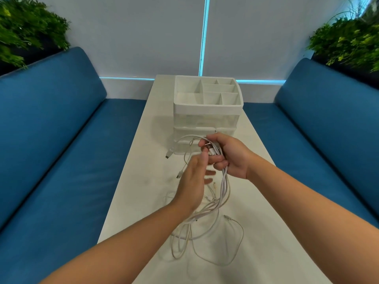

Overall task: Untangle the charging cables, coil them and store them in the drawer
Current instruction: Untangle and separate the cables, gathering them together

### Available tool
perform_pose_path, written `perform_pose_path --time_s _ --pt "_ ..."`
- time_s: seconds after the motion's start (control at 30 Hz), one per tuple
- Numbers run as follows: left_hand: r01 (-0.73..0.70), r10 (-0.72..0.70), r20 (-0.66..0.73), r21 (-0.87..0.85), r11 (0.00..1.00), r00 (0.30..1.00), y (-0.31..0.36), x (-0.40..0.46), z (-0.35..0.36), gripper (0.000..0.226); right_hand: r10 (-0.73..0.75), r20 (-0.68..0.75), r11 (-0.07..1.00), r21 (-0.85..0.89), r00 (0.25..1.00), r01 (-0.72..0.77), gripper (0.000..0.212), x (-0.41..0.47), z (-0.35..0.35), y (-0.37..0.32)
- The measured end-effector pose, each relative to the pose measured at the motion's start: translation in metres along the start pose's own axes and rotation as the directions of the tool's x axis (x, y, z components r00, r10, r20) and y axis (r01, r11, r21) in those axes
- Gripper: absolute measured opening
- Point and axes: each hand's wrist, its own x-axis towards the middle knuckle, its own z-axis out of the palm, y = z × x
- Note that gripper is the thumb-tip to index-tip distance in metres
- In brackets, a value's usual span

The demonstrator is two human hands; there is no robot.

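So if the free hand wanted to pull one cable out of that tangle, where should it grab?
Probably the loose plug end hanging left of the right hand, coming from the left side. It dangles free of the bundle of white cables, so the left hand could pinch it behind the connector without catching other strands.

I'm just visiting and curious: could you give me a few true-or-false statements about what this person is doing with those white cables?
1. The right hand grips a bunch of cables. True.
2. The cables are already coiled in a drawer. False: they hang tangled, trailing onto the table.
3. The organizer stands on the table beyond the hands. True.
4. The organizer's top compartments hold cables. False: they look empty.
5. The left hand rests flat on the table. False: it is raised beside the cables.
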Motion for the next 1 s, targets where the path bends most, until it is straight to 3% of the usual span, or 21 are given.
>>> perform_pose_path --time_s 0.1,0.2,0.33,0.5,0.67,0.83,1.0 --pt "-0.024 0.009 -0.114 -0.135 0.991 0.993 0.016 0.006 0.006 0.036 -0.052 0.015 0.998 0.024 0.999 0.051 0.025 0.001 0.002 0.004" --pt "0.043 -0.067 -0.099 -0.230 0.972 0.993 0.021 0.010 0.009 0.021 -0.085 0.020 0.996 -0.001 0.996 0.085 0.026 0.002 0.001 0.010" --pt "0.140 -0.142 0.005 -0.189 0.972 0.990 0.023 0.017 0.002 0.017 -0.083 0.036 0.996 -0.022 0.996 0.084 0.024 0.001 -0.005 0.021" --pt "0.099 -0.118 -0.099 -0.176 0.979 0.988 0.021 0.019 0.002 0.017 -0.150 0.005 0.989 0.013 0.989 0.150 0.028 0.006 -0.010 0.024" --pt "0.068 -0.156 -0.249 -0.329 0.942 0.956 0.025 0.038 -0.009 0.021 -0.184 -0.075 0.947 -0.281 0.980 0.156 0.029 0.001 -0.010 0.023" --pt "0.136 -0.299 -0.234 -0.532 0.836 0.925 0.030 0.046 -0.017 0.023 -0.217 -0.085 0.886 -0.435 0.972 0.160 0.027 0.000 -0.011 0.022" --pt "0.051 -0.397 -0.338 -0.703 0.709 0.853 0.036 0.046 -0.018 0.025 -0.161 -0.026 0.839 -0.530 0.987 0.123 0.025 0.002 -0.015 0.021"
